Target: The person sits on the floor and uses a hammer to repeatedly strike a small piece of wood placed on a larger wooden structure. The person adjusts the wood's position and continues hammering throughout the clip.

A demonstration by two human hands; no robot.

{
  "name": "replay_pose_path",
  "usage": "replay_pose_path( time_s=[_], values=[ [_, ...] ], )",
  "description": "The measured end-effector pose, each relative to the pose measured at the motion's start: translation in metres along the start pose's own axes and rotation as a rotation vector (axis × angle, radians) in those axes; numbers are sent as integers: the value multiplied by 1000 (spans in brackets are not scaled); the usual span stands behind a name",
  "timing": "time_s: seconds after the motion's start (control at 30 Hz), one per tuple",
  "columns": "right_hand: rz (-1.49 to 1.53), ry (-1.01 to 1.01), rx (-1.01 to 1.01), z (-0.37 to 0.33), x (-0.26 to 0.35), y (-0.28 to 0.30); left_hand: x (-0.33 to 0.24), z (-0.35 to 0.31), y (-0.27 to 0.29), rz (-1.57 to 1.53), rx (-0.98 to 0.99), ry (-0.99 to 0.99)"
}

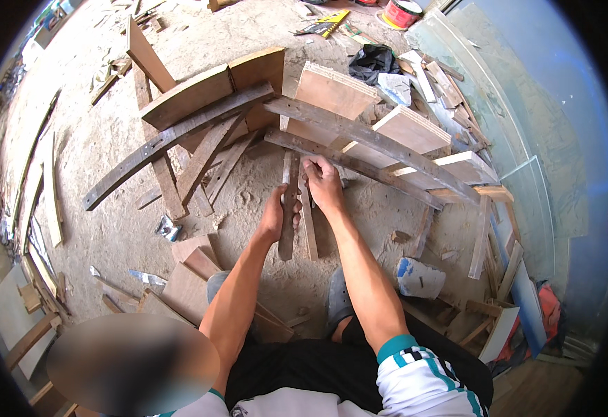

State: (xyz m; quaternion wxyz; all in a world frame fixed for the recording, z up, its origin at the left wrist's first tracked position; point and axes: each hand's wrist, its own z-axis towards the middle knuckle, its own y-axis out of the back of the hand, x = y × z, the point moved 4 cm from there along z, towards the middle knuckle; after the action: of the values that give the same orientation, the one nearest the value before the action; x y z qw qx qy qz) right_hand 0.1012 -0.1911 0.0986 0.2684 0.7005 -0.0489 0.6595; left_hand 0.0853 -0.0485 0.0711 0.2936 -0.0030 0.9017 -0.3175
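My left hand point(275, 214) wraps round a narrow strip of dark wood point(286, 243), which points away from me in front of my feet. Close by its right side, near the far end of the strip, my right hand point(323, 182) is closed with curled fingers; what they pinch, if anything, is hidden. A second thin strip point(309, 229) stands just right of the first, below my right hand. Beyond both hands is a wooden frame of long dark rails point(359, 163) and short legs, with pale boards point(335, 90) fixed along it.
Glass sheets point(481, 90) lean along the right wall. A blue-and-white block point(421, 278) lies right of my feet. Wood offcuts point(191, 281) are scattered at the left. Farther off are a black plastic bag point(373, 62), a yellow tool point(333, 24) and a red tub point(403, 12).
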Motion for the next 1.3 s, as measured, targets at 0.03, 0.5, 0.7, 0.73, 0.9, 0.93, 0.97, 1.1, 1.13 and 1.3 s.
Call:
replay_pose_path(
  time_s=[0.03,0.5,0.7,0.73,0.9,0.93,0.97,1.1,1.13,1.3],
  values=[
    [-30,30,-23,0,8,3,-3,-1,-5,-19,16,-14],
    [-251,325,-87,-2,59,5,-25,-12,4,320,-93,-362],
    [-265,257,26,-2,51,1,-30,-10,32,501,-78,-291],
    [-276,266,27,-3,48,2,-32,-11,29,541,-73,-290],
    [-408,471,25,-7,38,4,-38,-22,21,506,-36,-119],
    [-450,510,13,-8,37,3,-39,-22,22,511,-30,-90],
    [-492,549,1,-8,36,2,-40,-22,22,482,-7,-57],
    [-563,598,-97,-14,31,1,-40,-20,14,386,45,18],
    [-555,585,-126,-14,30,-1,-40,-20,13,369,42,22],
    [-428,342,-246,-12,22,8,-38,-15,18,329,-77,-38]
  ],
)
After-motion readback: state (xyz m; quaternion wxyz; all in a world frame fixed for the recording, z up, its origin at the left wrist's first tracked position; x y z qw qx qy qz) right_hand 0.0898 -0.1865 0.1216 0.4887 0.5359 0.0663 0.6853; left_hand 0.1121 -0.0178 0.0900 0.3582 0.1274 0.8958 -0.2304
